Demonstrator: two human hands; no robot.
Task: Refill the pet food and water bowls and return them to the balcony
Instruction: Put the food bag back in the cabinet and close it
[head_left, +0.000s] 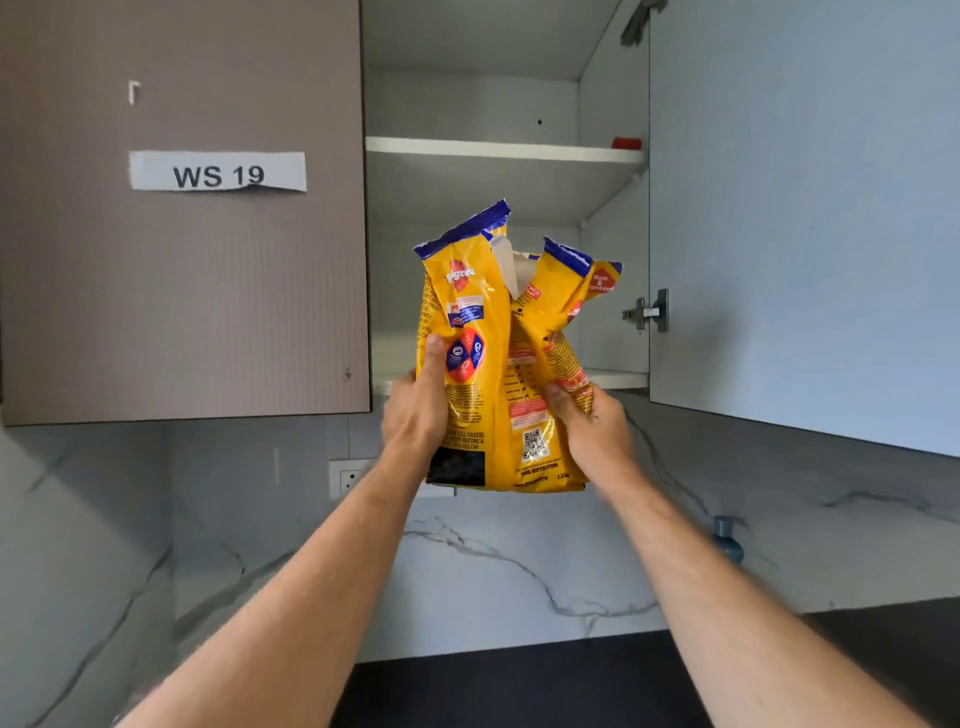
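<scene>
Pet food bag (498, 364), yellow with a torn-open blue top, is held upright in front of the open wall cabinet (498, 150), level with its lowest shelf. The left hand (418, 402) grips its left side, thumb across the front; the right hand (592, 426) grips its right side, fingers curled behind.

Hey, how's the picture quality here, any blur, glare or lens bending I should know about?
Head view: even soft light, no hard shadows; mild glare on the glossy yellow pet food bag; wide-angle bending curves the open cabinet door and stretches both forearms; fine print on the bag is soft, while the WS 19 label reads clearly.
</scene>
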